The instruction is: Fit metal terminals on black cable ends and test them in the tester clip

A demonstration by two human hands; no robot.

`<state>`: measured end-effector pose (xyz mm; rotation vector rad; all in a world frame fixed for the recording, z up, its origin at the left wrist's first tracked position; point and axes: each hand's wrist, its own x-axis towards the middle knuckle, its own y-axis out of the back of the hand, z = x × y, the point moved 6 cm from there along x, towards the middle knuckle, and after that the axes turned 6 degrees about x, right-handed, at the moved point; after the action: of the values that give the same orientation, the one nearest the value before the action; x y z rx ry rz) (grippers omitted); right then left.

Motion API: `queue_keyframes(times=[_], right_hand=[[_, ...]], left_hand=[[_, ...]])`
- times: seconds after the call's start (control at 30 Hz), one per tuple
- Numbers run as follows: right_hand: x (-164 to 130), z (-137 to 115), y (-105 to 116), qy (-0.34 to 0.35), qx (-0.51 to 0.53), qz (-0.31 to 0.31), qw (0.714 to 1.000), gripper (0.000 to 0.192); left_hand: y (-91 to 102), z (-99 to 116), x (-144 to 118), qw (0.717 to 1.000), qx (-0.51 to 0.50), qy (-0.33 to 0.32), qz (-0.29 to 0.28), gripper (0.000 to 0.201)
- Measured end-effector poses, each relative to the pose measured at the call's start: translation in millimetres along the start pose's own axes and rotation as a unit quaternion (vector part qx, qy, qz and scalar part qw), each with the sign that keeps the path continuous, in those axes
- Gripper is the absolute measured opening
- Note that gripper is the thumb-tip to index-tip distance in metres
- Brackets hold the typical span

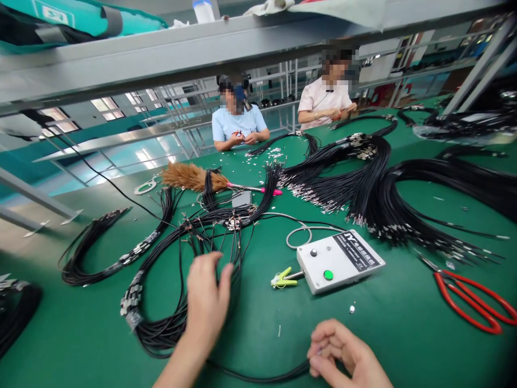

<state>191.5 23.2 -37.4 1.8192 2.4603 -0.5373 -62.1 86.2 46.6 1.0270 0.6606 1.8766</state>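
Observation:
My left hand (208,296) is over the right side of a looped bundle of black cables (157,337), its thumb apart from the bent fingers. Its fingertips are partly hidden, and I see nothing held in it. Near the front edge of the view, my right hand (343,353) is closed on the end of a black cable (258,379) that runs left under my left wrist. Beyond my right hand lies a white box (341,261) with a green button and a knob. A yellow-green clip (283,278) sits at the tip of its metal rod.
Red-handled scissors (470,299) lie at right. Large black cable bundles (363,183) cover the far right of the green table. A brown duster (194,177) lies beyond the loops. Two people (238,126) work across the table beneath a metal shelf (202,51).

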Motion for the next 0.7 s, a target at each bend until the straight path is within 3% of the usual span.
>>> queue_keyframes(times=[0.03,0.1,0.17,0.2,0.3,0.43,0.53,0.7], right_hand=[[1.5,-5.3,-0.7,0.007,0.031,0.019,0.999,0.028],[2.9,-13.9,-2.2,0.019,0.065,0.050,0.996,0.034],[3.3,-19.8,-2.5,0.020,0.074,0.063,0.995,0.038],[3.5,-22.3,-1.4,0.020,0.074,0.064,0.995,0.040],[4.6,-28.7,7.4,0.030,0.040,0.061,0.997,0.040],[7.1,-32.2,17.7,0.034,-0.045,0.031,0.998,0.027],[8.1,-32.6,19.3,0.027,-0.063,0.028,0.997,0.025],[10.1,-37.4,12.7,0.037,-0.087,0.032,0.995,0.025]], left_hand=[[-9.5,19.8,-20.1,0.997,-0.029,-0.041,-0.063,0.020],[-31.3,54.6,-62.9,0.961,-0.133,-0.093,-0.225,0.015],[-48.6,74.1,-96.0,0.906,-0.207,-0.067,-0.363,0.019],[-53.3,78.7,-104.8,0.886,-0.237,-0.041,-0.397,0.018],[-55.6,80.3,-105.1,0.863,-0.311,0.041,-0.395,0.006],[-55.0,74.8,-99.4,0.837,-0.373,0.124,-0.381,0.036],[-54.7,71.8,-101.3,0.829,-0.392,0.154,-0.370,0.051],[-53.6,69.5,-102.3,0.828,-0.401,0.176,-0.351,0.052]])
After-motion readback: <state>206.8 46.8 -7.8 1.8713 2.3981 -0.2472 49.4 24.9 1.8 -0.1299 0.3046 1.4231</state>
